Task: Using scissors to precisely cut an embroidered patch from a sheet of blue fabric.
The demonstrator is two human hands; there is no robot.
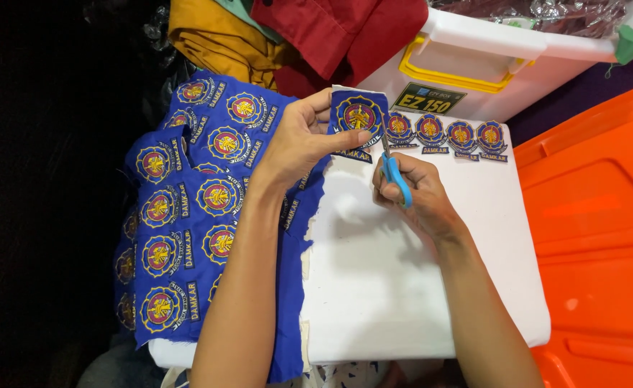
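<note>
Item: embroidered badge (pixel 359 117), blue with a round red-and-gold emblem, upper centre of the frame. The left hand (pixel 303 140) is pinching it closed between thumb and fingers; the right hand (pixel 415 194) is gripping blue-handled scissors (pixel 394 172), blades working at the badge's edge.

Done: four trimmed badges (pixel 446 136) are lying in a row, upper centre-right, on the white board (pixel 417 287).

Left: the blue cloth sheet (pixel 187 215) at left is carrying many uncut emblems (well over a dozen).

Black-yellow rect. label (pixel 428 98) on white box (pixel 489 72) front, top centre.
</note>
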